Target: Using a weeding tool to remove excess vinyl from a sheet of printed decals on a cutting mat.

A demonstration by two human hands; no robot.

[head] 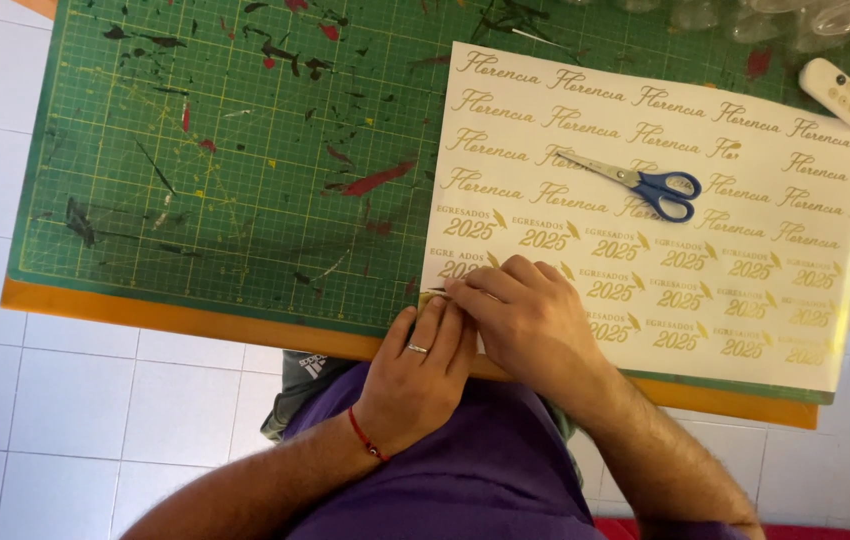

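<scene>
Pinching at the sheet's near-left corner: left hand [415, 375], fingers together, flat, ring showing; right hand [530, 320] curled, fingertips closed on the corner of the white sticker sheet [745, 270] with gold lettering. Sheet lies at 3 o'clock on the green cutting mat [215, 170], overhanging the surface's orange edge. Blue-handled scissors [645, 185] rest mid-sheet; white remote [843, 93] at 1 o'clock. Open mat at 10 o'clock.

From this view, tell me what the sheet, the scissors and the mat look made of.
Sheet: likely glossy white sticker paper with metallic gold print, shiny.
Scissors: bright steel blades, blue handles that look plastic.
Mat: green gridded cutting mat, probably matte vinyl or rubber, paint-stained.
</scene>
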